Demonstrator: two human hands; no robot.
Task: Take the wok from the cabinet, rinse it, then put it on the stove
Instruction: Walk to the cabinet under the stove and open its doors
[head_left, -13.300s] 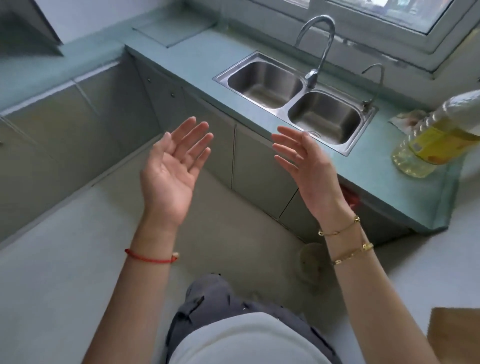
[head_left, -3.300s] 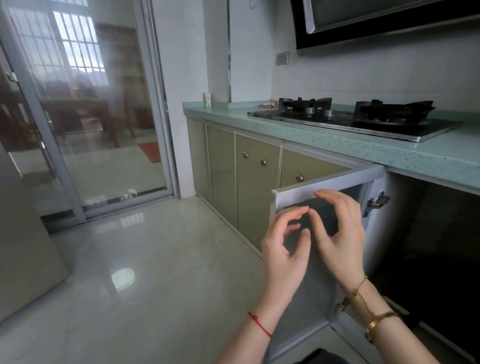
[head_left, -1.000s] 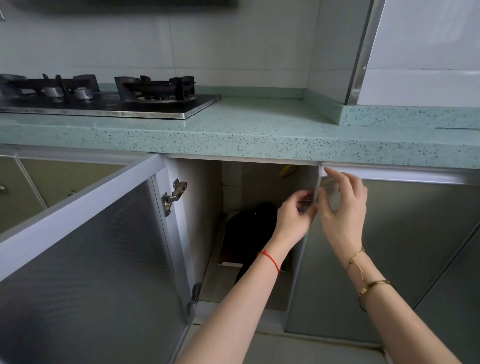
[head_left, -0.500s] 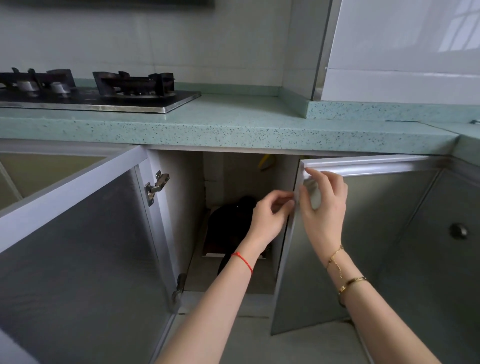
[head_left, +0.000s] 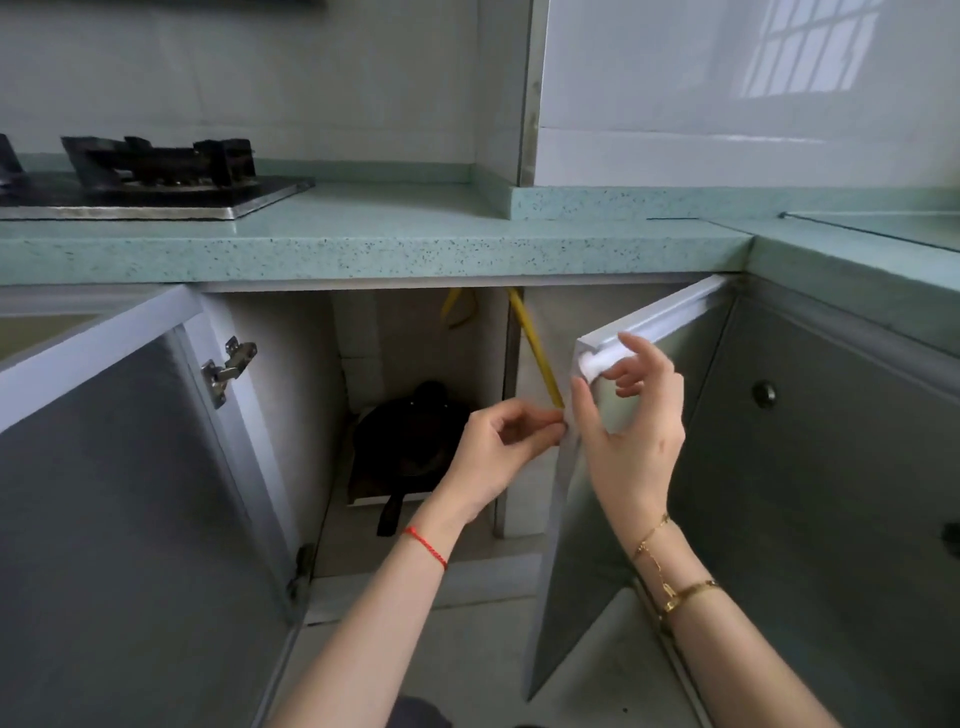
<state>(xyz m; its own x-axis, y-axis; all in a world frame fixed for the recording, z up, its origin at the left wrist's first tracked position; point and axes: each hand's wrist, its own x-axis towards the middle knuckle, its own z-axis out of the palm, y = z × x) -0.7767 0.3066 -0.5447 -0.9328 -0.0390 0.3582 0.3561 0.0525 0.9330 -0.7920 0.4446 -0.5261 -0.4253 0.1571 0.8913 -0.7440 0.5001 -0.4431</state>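
A black wok (head_left: 410, 441) lies deep inside the open cabinet under the counter, its handle (head_left: 389, 514) pointing toward me. The gas stove (head_left: 156, 176) stands on the green counter at the upper left. The right cabinet door (head_left: 582, 545) is swung out toward me. My left hand (head_left: 498, 452) is curled in front of the wok, and its fingertips pinch the door's free edge. My right hand (head_left: 628, 431) holds the same edge higher up, thumb behind it and fingers curled by the white knob (head_left: 592, 364).
The left cabinet door (head_left: 119, 493) also stands open, hinge (head_left: 228, 366) showing. A yellow hose (head_left: 535, 348) runs down inside the cabinet. The speckled green countertop (head_left: 415, 244) overhangs the opening. More closed doors with dark knobs (head_left: 763, 392) are on the right.
The right cabinet door has swung further open under both hands. The opening is wider, showing more of the wok and the yellow hose.
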